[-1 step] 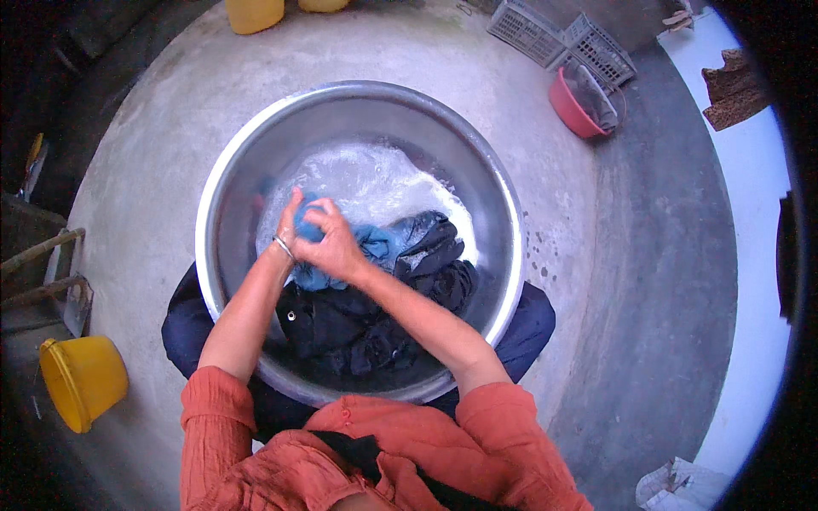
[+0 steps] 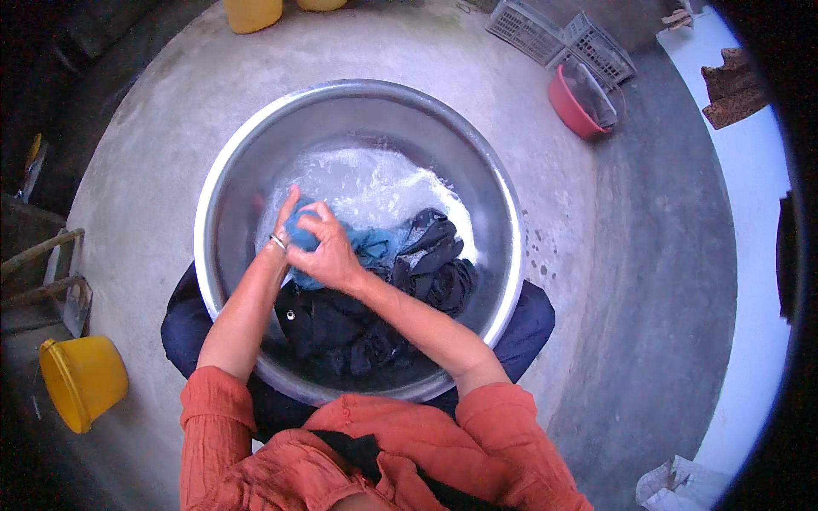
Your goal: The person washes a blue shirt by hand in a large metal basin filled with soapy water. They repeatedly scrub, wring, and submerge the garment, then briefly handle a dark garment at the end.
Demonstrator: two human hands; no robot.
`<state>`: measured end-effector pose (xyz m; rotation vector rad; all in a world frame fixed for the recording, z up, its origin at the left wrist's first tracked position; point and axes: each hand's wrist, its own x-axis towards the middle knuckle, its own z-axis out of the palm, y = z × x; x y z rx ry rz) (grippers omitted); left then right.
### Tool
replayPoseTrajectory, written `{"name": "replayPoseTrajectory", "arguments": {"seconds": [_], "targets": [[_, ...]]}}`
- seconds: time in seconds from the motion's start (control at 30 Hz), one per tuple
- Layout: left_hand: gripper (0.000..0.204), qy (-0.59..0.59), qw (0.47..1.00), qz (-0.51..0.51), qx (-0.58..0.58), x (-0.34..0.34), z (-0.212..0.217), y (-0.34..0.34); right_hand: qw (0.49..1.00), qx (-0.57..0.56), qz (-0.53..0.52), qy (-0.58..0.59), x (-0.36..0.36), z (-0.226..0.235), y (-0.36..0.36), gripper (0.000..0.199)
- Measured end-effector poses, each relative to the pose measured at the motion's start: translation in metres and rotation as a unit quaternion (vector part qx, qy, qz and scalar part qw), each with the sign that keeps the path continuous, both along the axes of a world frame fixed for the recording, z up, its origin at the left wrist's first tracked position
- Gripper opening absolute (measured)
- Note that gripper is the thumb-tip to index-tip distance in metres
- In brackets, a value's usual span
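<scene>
And here the two hands are meeting inside the big metal basin (image 2: pixel 358 87), just left of its centre! The right hand (image 2: pixel 334 255) is curling its fingers in a narrow hold over a wad of blue cloth (image 2: pixel 373 244), while the left hand (image 2: pixel 285 221) is pressing alongside, one digit pointing up toward the basin's far rim. How firmly that left hand is gripping I cannot tell: the right hand and the cloth are covering most of its palm. A bracelet (image 2: pixel 278 244) is circling the left wrist, inside the basin's left wall.

And the change? It's a small one: the hands are keeping almost the same spot in the basin, but the blue wad is now sitting a touch nearer the basin's left wall. To my eye, that is pointing to cloth being worked within the grip rather than being laid down.

The rest of the blue cloth is trailing toward the basin's centre, running up against dark garments (image 2: pixel 336 322) that are filling the basin's near part. Pale, shiny water (image 2: pixel 358 179) is spreading toward the basin's far side. Outside, a yellow bucket (image 2: pixel 104 370) is sitting left of the basin, and a red tub (image 2: pixel 571 106) is resting beyond its far right, beside grey crates (image 2: pixel 528 34).
</scene>
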<state>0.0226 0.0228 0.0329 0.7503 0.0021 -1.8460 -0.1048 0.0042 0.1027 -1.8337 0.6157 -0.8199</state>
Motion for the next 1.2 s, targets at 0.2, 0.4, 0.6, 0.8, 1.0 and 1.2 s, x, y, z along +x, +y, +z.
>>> {"name": "replayPoseTrajectory", "arguments": {"seconds": [0.2,0.4,0.6,0.8,1.0,1.2], "targets": [[0.035,-0.075,0.987,0.139,-0.034,-0.037,-0.038,-0.007,0.962,-0.236,-0.132,0.028,0.005,-0.023,-0.019,0.017],[0.036,-0.139,0.985,0.102,0.019,-0.036,0.011,-0.019,0.870,-0.095,-0.270,0.402,-0.029,-0.072,-0.125,0.044],[0.056,-0.091,0.991,0.065,0.074,-0.037,0.026,-0.013,0.874,-0.060,-0.143,0.460,-0.044,-0.091,-0.130,0.054],[0.058,-0.111,0.987,0.099,0.061,-0.018,0.010,-0.007,0.993,-0.103,-0.022,0.058,-0.004,-0.034,-0.019,0.019],[0.046,0.081,0.993,-0.016,-0.082,-0.017,-0.038,-0.008,0.958,-0.274,-0.079,-0.040,0.006,-0.015,0.000,0.013],[0.033,-0.200,0.975,0.084,0.053,-0.037,-0.005,-0.022,0.900,-0.154,-0.212,0.347,-0.020,-0.063,-0.117,0.034]]}}
